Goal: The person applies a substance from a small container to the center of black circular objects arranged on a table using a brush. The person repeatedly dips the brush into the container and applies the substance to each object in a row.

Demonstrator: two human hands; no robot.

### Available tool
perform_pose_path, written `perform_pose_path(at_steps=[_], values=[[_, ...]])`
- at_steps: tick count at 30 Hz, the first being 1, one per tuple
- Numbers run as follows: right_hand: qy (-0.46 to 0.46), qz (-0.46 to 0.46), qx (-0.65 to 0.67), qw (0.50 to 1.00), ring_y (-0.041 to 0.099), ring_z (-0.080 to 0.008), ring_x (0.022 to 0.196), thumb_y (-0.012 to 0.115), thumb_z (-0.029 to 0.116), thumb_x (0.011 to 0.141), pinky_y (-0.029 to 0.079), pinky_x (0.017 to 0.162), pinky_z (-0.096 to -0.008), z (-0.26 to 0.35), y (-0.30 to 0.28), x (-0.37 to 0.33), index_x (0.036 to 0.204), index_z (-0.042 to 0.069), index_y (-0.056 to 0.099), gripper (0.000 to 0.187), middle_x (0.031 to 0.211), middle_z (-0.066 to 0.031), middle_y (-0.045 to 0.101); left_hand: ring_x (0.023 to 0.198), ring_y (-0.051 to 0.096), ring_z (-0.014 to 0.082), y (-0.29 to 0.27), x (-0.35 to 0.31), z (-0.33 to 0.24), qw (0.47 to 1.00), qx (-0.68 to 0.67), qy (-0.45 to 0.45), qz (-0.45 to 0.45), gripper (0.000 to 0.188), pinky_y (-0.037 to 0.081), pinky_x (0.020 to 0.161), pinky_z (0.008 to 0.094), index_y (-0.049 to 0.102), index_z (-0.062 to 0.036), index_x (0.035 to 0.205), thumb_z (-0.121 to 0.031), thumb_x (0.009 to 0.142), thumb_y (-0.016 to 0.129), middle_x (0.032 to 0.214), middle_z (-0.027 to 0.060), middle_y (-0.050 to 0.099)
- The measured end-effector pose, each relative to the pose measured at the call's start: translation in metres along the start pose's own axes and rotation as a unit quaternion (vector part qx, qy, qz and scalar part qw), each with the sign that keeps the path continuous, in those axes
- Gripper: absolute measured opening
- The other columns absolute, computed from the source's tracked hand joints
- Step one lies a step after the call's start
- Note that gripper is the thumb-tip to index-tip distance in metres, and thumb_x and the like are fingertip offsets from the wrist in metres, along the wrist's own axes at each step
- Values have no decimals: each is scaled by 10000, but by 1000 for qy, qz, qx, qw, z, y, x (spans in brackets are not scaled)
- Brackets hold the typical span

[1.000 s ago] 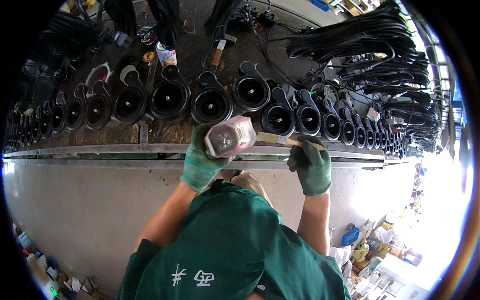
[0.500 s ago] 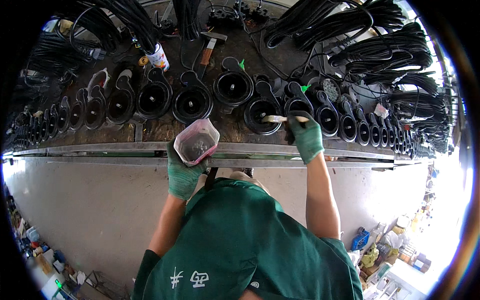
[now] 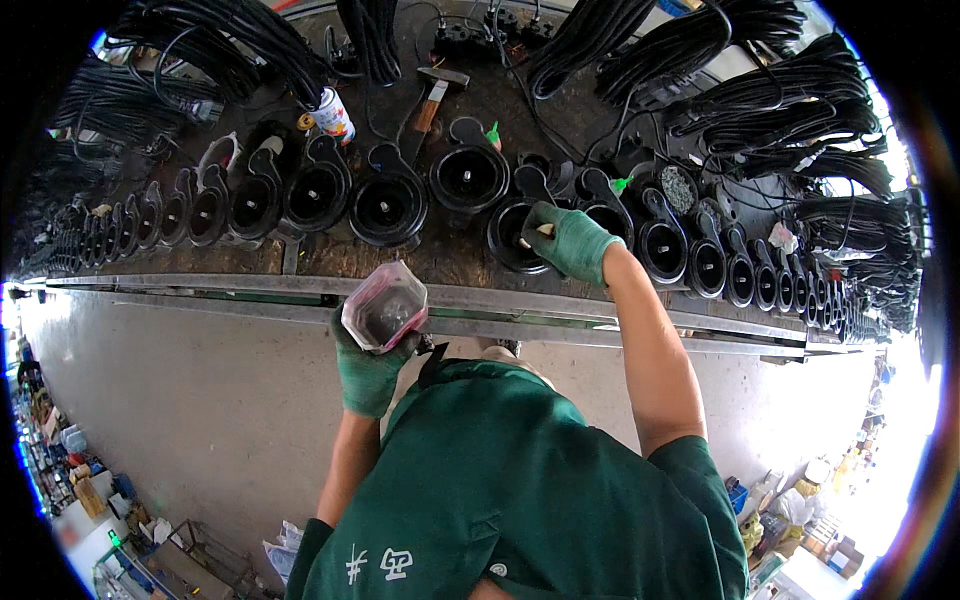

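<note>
My left hand [image 3: 368, 375], in a green glove, grips a translucent pinkish plastic cup [image 3: 408, 322] with some clear residue inside, held just off the bench's front edge. Green-gloved too, my right hand [image 3: 572, 244] is closed round a small brush [image 3: 545, 230] with a pale handle. Its tip reaches into a round black housing [image 3: 500, 255] with a metal shaft at its centre; the fingers hide part of both. To the left of it sits another black housing [image 3: 468, 178], and more of them run along the bench edge on both sides.
Behind the housings lie a hammer [image 3: 432, 100] and a printed spray can [image 3: 332, 116]. Thick coils of black cable [image 3: 780, 100] crowd the back and right of the dark bench. A dish of small grey parts [image 3: 678, 188] stands to the right. A metal rail [image 3: 480, 300] edges the bench.
My right hand has shifted left and lowered the brush deeper over the round housing. The cup in my left hand has come slightly nearer to me. The whole view has tilted a little.
</note>
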State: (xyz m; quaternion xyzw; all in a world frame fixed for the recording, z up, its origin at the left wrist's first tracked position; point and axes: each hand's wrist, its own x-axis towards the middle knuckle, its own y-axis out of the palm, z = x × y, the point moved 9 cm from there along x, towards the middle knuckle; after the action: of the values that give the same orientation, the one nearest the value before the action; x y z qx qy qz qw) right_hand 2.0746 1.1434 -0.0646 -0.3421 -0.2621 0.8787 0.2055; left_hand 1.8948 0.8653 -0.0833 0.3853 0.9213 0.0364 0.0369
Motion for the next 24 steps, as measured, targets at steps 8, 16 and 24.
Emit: perform_pose_path(at_steps=[8,16,24], values=[[-105,-111,-26,988,653,-219,806,655,78,859,532,750,-337,-4,-35,-9,1070,58,705,218,907,-97,710,1254,560,240,0,2,10,996,82,-16,7,904,497,1062,389,375,-78,1420,20,690,899,1373,104,539],[-61,-339,273,898,574,-68,828,634,61,994,499,747,-233,-96,-120,-128,1152,41,669,163,939,-7,680,1222,595,227,25,7,-11,997,73,16,17,862,514,1045,380,416,-81,1410,41,689,872,1368,94,561],[84,-219,265,935,563,-118,765,686,113,961,505,705,-296,-126,-74,-99,1085,67,648,138,855,-25,654,1260,585,254,44,4,-20,990,120,53,42,850,484,1096,404,419,-59,1472,77,728,809,1404,104,554]])
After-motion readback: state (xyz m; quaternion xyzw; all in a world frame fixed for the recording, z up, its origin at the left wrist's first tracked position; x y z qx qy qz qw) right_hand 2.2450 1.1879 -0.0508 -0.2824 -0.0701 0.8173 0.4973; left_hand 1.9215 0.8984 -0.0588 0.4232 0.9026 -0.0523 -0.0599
